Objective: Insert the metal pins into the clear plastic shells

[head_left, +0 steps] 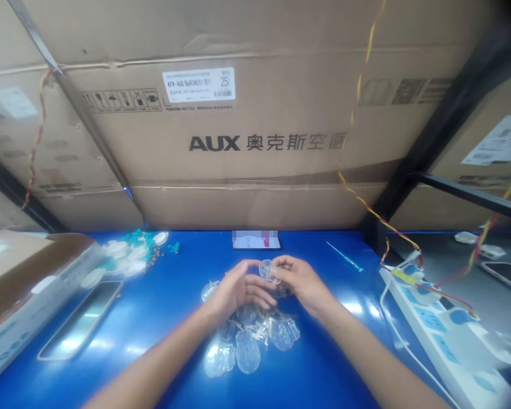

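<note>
My right hand (300, 281) pinches a small clear plastic piece (265, 269) between thumb and fingers. Close beside it, my left hand (247, 286) has its fingers stretched and spread apart. One upper digit reaches the left edge of the piece; whether it touches cannot be made out. Below both hands, several clear plastic pieces (248, 352) with rounded, moulded outlines lie in a loose pile on the blue tabletop (162, 341). Thin pale bits (262, 329) are scattered among them, too blurred to name. Part of the pile is hidden behind my fingers.
White and teal parts (130, 255) are heaped at the back left, beside an open box (42, 301) and a flat framed panel (80, 321). A phone (256, 241) lies at the back. Right are a blue pen-like stick (344, 257) and a power strip (434, 324) with cords. Large cartons (259, 113) stand behind.
</note>
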The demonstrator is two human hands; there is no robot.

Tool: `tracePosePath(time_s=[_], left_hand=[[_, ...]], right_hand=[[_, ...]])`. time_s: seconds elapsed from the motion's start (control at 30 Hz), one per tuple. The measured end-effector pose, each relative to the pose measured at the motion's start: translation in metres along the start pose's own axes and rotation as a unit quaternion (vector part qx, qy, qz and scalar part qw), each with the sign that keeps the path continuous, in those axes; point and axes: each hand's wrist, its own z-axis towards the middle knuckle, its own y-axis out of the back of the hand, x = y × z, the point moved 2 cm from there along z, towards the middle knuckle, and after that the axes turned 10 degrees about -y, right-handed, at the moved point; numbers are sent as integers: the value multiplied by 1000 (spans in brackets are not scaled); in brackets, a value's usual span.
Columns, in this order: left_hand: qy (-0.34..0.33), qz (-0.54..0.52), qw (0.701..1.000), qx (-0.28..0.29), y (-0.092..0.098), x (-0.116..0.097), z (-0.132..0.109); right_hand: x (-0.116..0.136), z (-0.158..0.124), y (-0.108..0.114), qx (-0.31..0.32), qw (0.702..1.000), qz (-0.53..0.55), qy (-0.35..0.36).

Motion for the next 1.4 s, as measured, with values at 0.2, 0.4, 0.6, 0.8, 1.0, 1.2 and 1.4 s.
tracePosePath(time_s=[0.2,0.4,0.6,0.8,1.0,1.2,1.4], left_hand=[[-47,60,996,-53,11,-8,4],[-82,115,985,-103,21,-14,6],[-69,115,986,-102,21,-13,7],[-66,124,985,-98,23,-12,8],[-66,130,985,-90,24,-9,8],[-63,130,986,-84,27,-7,8],[-52,139,985,-83,26,-7,9]], right_hand=[[2,14,38,-65,997,26,-37],[2,26,88,-131,991,-14,-36],[4,27,98,-145,977,-158,5],[6,25,90,-142,957,-252,35],[4,28,93,-142,929,-331,82],[-2,35,103,-151,919,-353,91],[-1,33,103,-156,920,-350,84]])
